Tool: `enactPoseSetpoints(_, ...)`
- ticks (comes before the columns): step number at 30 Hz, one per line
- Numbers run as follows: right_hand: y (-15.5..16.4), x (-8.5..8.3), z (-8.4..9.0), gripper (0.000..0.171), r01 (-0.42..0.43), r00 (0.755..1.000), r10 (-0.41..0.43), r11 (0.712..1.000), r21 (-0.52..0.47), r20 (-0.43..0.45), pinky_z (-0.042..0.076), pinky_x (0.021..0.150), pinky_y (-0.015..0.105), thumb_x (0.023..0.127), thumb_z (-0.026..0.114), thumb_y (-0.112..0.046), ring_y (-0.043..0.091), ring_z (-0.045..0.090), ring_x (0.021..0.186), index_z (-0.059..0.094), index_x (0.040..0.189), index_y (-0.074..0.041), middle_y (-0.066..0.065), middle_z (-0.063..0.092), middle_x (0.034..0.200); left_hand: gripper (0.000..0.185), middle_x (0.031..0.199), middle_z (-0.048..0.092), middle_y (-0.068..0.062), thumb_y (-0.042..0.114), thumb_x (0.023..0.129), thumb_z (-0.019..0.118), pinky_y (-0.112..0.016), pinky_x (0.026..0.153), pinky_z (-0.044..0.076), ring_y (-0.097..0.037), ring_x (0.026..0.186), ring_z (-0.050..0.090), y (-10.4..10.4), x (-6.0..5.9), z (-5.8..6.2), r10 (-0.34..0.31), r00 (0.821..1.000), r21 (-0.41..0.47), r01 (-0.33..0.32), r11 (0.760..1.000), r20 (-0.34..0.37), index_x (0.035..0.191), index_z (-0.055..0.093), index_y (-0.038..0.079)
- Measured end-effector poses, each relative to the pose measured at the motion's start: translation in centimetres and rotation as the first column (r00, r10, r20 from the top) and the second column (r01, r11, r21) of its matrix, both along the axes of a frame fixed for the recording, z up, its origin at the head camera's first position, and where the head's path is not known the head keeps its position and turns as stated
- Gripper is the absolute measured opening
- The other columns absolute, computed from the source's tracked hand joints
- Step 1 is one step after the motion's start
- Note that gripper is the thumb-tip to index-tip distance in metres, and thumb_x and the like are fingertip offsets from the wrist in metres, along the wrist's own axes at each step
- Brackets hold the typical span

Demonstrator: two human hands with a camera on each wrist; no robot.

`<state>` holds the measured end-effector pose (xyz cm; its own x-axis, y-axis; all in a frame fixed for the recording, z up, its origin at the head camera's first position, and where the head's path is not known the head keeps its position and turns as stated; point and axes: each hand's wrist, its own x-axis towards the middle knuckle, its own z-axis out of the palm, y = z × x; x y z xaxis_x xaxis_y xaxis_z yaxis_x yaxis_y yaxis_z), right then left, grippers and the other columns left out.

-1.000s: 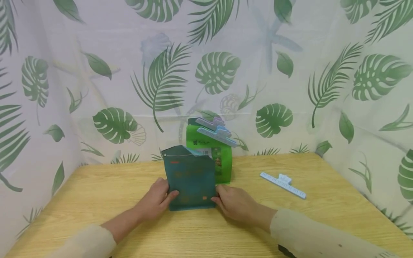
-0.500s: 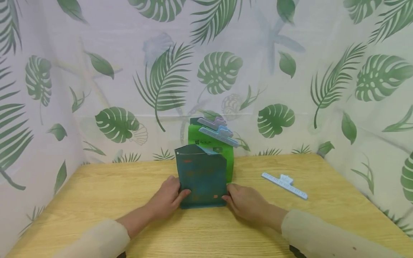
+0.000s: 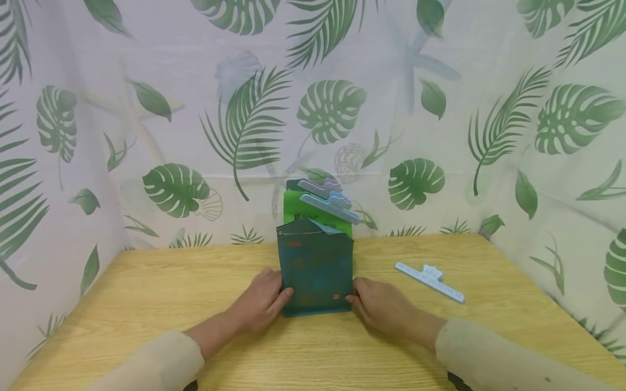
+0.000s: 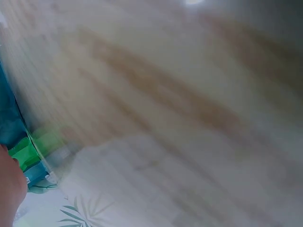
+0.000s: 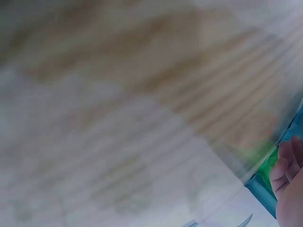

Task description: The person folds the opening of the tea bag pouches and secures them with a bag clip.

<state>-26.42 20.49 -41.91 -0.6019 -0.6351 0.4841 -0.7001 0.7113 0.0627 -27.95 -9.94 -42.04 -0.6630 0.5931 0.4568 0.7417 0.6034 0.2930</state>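
The teal pouch (image 3: 317,269) stands upright on the wooden surface (image 3: 146,293), just in front of a clipped green pouch (image 3: 292,209). The left hand (image 3: 262,300) and right hand (image 3: 380,305) grip its lower edges, fingers curled around the sides. Steadying it likely calls for even pressure low on both sides, so it stays square and doesn't tip back.
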Motion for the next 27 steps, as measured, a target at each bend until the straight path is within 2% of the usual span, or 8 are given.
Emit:
enactPoseSetpoints(4, 0.3, -0.1, 0.0, 0.018, -0.008, 1.0, 0.008, 1.0, -0.008, -0.01, 0.037, 0.048, 0.019, 0.096, 0.065, -0.014, 0.001, 0.038, 0.053, 0.051, 0.085, -0.011, -0.009, 0.043, 0.067, 0.023, 0.093, 0.061, -0.001, 0.021, 0.106, 0.047, -0.037, 0.082, 0.038, -0.016, 0.086, 0.043, 0.4, -0.1, 0.1, 0.022, 0.998, -0.008, -0.023, 1.0, -0.066, 0.107, 0.065, 0.007)
enactPoseSetpoints(6, 0.4, -0.3, -0.1, 0.018, -0.009, 1.0, 0.008, 1.0, -0.013, -0.027, 0.038, 0.048, 0.02, 0.095, 0.066, -0.014, 0.001, 0.038, 0.053, 0.051, 0.085, -0.011, -0.009, 0.043, 0.067, 0.021, 0.085, 0.056, 0.0, 0.02, 0.104, 0.05, -0.036, 0.079, 0.038, -0.016, 0.083, 0.042, 0.6, -0.3, 0.1, 0.048, 0.992, -0.006, -0.049, 0.999, -0.115, 0.093, 0.063, 0.008)
enactPoseSetpoints(9, 0.5, -0.5, -0.2, 0.019, -0.01, 0.999, 0.009, 1.0, -0.018, -0.05, 0.037, 0.047, 0.02, 0.095, 0.066, -0.014, 0.002, 0.037, 0.053, 0.05, 0.084, -0.011, -0.009, 0.042, 0.066, 0.022, 0.082, 0.055, -0.002, 0.019, 0.102, 0.056, -0.036, 0.076, 0.039, -0.018, 0.08, 0.044, 0.8, -0.5, 0.1, 0.082, 0.979, 0.002, -0.083, 0.997, -0.184, 0.083, 0.06, 0.008)
enactPoseSetpoints(13, 0.6, -0.9, -0.2, 0.021, -0.009, 0.998, 0.008, 1.0, -0.01, -0.068, 0.036, 0.046, 0.018, 0.095, 0.066, -0.015, 0.001, 0.035, 0.052, 0.049, 0.083, -0.012, -0.009, 0.041, 0.066, 0.022, 0.084, 0.06, -0.004, 0.019, 0.1, 0.06, -0.037, 0.074, 0.042, -0.02, 0.08, 0.048, 1.0, -0.5, 0.0, 0.12, 0.962, 0.0, -0.124, 0.992, -0.245, 0.082, 0.061, 0.007)
enactPoseSetpoints(18, 0.5, -1.3, -0.4, 0.021, 0.004, 0.998, -0.004, 1.0, 0.004, -0.062, 0.036, 0.046, 0.018, 0.096, 0.066, -0.016, 0.001, 0.036, 0.052, 0.049, 0.084, -0.011, -0.009, 0.041, 0.065, 0.023, 0.084, 0.061, -0.004, 0.022, 0.1, 0.061, -0.038, 0.072, 0.043, -0.023, 0.08, 0.05, 1.1, -0.5, -0.2, 0.158, 0.948, -0.025, -0.171, 0.985, -0.277, 0.082, 0.062, 0.007)
enactPoseSetpoints(23, 0.5, -1.4, -0.6, 0.021, 0.001, 0.999, -0.002, 1.0, -0.023, -0.046, 0.035, 0.046, 0.018, 0.094, 0.066, -0.016, 0.001, 0.036, 0.052, 0.049, 0.083, -0.012, -0.008, 0.042, 0.065, 0.024, 0.083, 0.06, -0.004, 0.022, 0.1, 0.061, -0.038, 0.071, 0.041, -0.023, 0.08, 0.05, 1.2, -0.3, -0.2, 0.169, 0.947, -0.053, -0.191, 0.98, -0.272, 0.081, 0.061, 0.007)
enactPoseSetpoints(27, 0.7, -1.3, -0.7, 0.02, 0.002, 0.999, -0.004, 0.999, -0.039, -0.044, 0.034, 0.047, 0.017, 0.093, 0.066, -0.016, 0.001, 0.035, 0.052, 0.051, 0.082, -0.012, -0.009, 0.041, 0.064, 0.024, 0.081, 0.059, -0.004, 0.021, 0.1, 0.061, -0.038, 0.072, 0.04, -0.023, 0.08, 0.049, 1.4, -0.4, -0.1, 0.151, 0.95, -0.056, -0.173, 0.983, -0.275, 0.081, 0.06, 0.006)
